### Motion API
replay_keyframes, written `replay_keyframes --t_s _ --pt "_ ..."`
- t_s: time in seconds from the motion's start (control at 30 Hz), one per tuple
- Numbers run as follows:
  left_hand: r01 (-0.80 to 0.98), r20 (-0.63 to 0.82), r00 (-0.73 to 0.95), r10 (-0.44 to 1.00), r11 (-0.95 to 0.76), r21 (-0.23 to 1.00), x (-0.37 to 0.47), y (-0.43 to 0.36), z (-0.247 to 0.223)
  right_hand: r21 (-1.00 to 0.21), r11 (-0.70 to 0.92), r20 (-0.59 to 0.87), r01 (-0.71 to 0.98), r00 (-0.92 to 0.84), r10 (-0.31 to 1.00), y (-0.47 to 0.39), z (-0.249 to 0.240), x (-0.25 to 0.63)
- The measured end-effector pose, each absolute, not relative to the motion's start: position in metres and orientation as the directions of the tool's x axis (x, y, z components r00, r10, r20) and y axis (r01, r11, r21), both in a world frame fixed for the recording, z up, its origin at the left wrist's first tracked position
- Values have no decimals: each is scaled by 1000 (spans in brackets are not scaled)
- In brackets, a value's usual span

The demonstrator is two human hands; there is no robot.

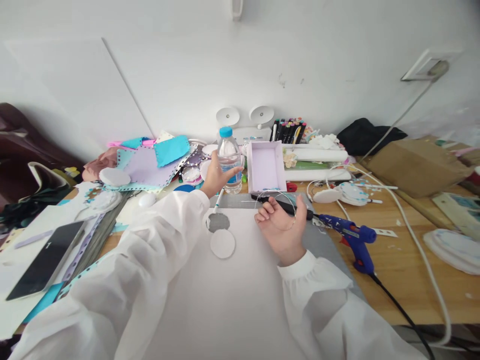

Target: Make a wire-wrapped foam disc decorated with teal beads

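My left hand (pixel 217 179) is at a clear plastic water bottle (pixel 233 187) with a blue cap, the thumb across its front and the other fingers at its left side. The bottle stands upright. My right hand (pixel 282 230) is turned palm up, its fingers curled and its thumb apart; a thin wire-like hoop (pixel 275 190) loops around the curled fingers and crosses the palm. Below and between the hands, a white round disc (pixel 222 243) lies on a white sheet (pixel 225 300), touching a grey patch (pixel 218 222). A white pen (pixel 219 200) lies just above that patch.
A lilac open box (pixel 267 167) stands behind my right hand. To the right rests a blue glue gun (pixel 348 231) with its cord. Markers (pixel 288 131) stand at the back. Coloured felt pieces (pixel 150 162) and a dark phone (pixel 47 257) lie to the left.
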State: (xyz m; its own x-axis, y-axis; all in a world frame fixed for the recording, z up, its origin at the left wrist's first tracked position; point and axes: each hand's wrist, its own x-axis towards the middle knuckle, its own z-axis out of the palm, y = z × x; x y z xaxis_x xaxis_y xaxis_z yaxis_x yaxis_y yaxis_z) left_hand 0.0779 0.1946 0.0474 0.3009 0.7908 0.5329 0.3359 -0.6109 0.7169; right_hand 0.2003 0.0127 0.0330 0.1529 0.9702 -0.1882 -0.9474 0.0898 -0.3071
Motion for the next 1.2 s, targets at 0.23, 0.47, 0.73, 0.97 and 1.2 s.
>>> replay_keyframes --t_s 0.23,0.47,0.73,0.97,1.2 --pt "346 497 324 805 -590 729 84 204 44 -313 84 -206 -946 154 966 12 35 197" --pt "377 381 368 848 -511 772 54 174 57 -390 103 -160 -915 178 971 10 38 195" --pt "455 142 659 739 -542 707 -22 59 32 -426 12 -186 -905 101 977 5 32 181" --pt "455 117 576 809 -436 777 -33 54 21 -458 -53 -144 -887 15 989 -1 33 168" --pt "328 72 513 855 -273 904 -36 48 19 -524 3 -159 -852 101 982 0 26 161"
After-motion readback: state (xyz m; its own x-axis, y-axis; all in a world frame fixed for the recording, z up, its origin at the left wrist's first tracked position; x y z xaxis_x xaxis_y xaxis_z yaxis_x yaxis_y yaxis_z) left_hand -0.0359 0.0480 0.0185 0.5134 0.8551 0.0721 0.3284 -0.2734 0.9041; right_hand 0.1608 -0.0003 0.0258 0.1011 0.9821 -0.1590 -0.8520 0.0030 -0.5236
